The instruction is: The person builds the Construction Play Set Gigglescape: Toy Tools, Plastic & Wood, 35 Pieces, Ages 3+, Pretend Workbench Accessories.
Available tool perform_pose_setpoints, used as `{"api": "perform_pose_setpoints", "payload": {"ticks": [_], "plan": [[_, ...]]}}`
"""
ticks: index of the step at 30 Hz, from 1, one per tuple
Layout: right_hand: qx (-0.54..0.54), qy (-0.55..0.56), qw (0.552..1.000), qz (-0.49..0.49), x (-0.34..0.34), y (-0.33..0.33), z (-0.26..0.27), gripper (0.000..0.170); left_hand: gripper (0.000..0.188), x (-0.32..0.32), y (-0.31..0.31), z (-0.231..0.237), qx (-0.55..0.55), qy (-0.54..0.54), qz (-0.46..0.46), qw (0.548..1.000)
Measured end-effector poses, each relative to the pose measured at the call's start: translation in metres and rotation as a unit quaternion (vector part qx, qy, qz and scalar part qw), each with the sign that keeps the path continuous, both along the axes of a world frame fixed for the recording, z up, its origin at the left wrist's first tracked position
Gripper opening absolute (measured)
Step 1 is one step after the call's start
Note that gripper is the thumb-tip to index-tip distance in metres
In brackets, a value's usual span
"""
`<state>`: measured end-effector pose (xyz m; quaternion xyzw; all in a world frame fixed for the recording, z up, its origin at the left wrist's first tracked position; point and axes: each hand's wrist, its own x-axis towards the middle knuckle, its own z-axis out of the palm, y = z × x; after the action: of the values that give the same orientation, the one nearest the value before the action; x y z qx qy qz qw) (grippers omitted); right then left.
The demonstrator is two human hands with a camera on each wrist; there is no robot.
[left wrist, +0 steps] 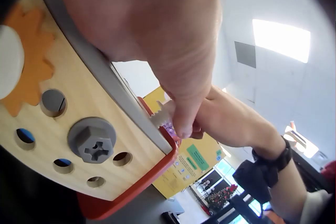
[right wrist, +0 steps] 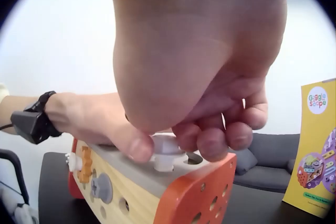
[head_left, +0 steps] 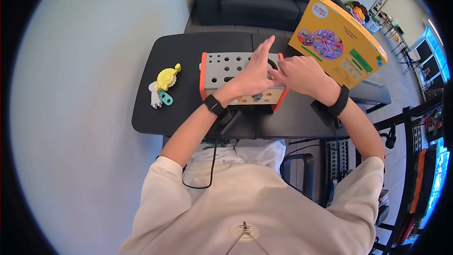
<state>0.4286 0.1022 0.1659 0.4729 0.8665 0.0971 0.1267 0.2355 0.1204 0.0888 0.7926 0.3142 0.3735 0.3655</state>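
Observation:
A toy workbench box with a grey perforated top, wooden front and red-orange ends stands on the table. My left hand rests over its top, fingers extended, the thumb beside a pale threaded bolt near the right end. With curled fingers, my right hand grips this bolt; its thumb is hidden in the right wrist view. A grey hex bolt sits in the front panel, near an orange gear with a white centre.
On the black table's left side lie a yellow toy piece, a white piece and a teal link. A yellow box stands at the back right. Beyond the table is a dark sofa.

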Motion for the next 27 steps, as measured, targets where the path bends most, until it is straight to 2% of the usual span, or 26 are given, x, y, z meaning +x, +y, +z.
{"api": "perform_pose_setpoints", "payload": {"ticks": [1,2,4,6,8,9,11,13,15,17,21,23,24,26,27], "plan": [[0.042,0.131,0.987,0.077,0.007,0.0,-0.003,0.035,0.119,-0.003,0.003,0.0,0.019,0.01,-0.018,1.0],[0.082,0.258,0.951,0.153,0.012,-0.001,-0.007,0.034,0.119,-0.005,0.006,0.0,0.019,0.01,-0.016,1.0],[0.053,0.261,0.951,0.16,0.015,-0.001,-0.012,0.033,0.12,-0.007,0.009,0.003,-0.031,-0.014,-0.056,0.998],[0.027,0.263,0.95,0.167,0.014,0.002,-0.013,0.033,0.118,-0.007,0.007,0.006,-0.019,0.006,-0.056,0.998],[-0.003,0.125,0.988,0.086,0.006,0.006,-0.01,0.032,0.116,-0.004,0.003,0.005,-0.009,0.025,-0.056,0.998],[-0.004,0.126,0.988,0.086,0.004,0.007,-0.011,0.032,0.114,0.0,0.002,0.003,-0.001,0.025,-0.039,0.999],[0.005,-0.001,0.999,0.044,0.0,0.01,-0.009,0.032,0.113,0.004,0.0,0.003,0.011,0.027,-0.021,0.999],[0.01,0.009,0.998,0.054,-0.001,0.009,-0.004,0.033,0.111,0.004,-0.003,0.003,0.009,0.033,0.009,0.999],[0.015,0.016,0.998,0.062,0.003,0.007,-0.003,0.034,0.111,-0.002,0.0,0.003,-0.01,0.013,-0.012,1.0],[0.058,0.225,0.956,0.177,0.012,0.003,-0.009,0.04,0.11,-0.006,0.003,0.007,-0.028,-0.007,-0.034,0.999],[0.031,0.223,0.955,0.194,0.015,0.007,-0.011,0.036,0.109,-0.006,0.0,0.007,-0.035,0.009,-0.043,0.998],[0.002,0.022,0.992,0.126,0.008,0.01,-0.008,0.026,0.109,-0.004,0.001,0.006,-0.02,0.01,-0.04,0.999],[0.004,0.022,0.992,0.126,0.005,0.01,-0.005,0.026,0.109,-0.002,-0.001,0.005,-0.003,0.028,-0.024,0.999],[-0.046,-0.038,0.998,0.035,-0.002,0.005,0.007,0.022,0.108,0.003,-0.001,0.001,0.015,0.046,-0.006,0.999],[-0.045,-0.038,0.998,0.037,0.002,0.005,0.007,0.022,0.109,0.006,0.0,-0.003,0.046,0.043,0.008,0.998]]}}
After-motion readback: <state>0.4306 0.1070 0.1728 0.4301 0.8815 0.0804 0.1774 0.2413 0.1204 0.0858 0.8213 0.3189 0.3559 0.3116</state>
